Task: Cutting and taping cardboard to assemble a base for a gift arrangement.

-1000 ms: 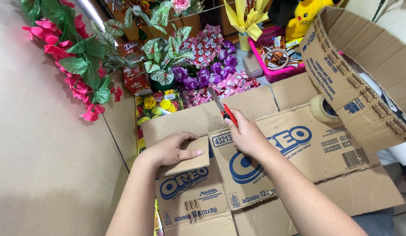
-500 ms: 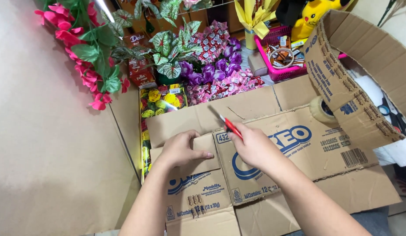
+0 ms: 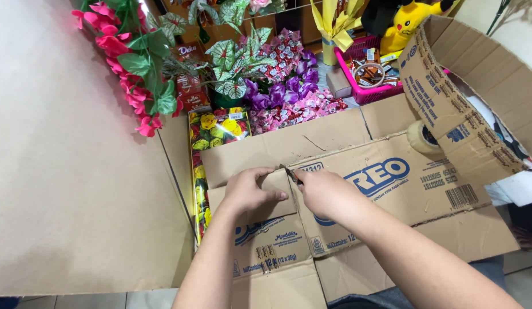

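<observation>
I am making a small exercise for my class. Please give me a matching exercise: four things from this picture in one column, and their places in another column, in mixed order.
Things:
1. left hand
2. tape roll
3. yellow plush toy
4. pink basket

Places:
A. at the top, behind the basket
B. flat on the cardboard flap
C. beside the curved cardboard at the right
D. beyond the flattened box, holding small items

Pairs: 1-B, 2-C, 3-A, 4-D

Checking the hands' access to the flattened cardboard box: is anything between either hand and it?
Nothing visible. The left hand presses flat on the flattened cardboard box; the right hand rests on it, holding a small tool at the seam.
</observation>
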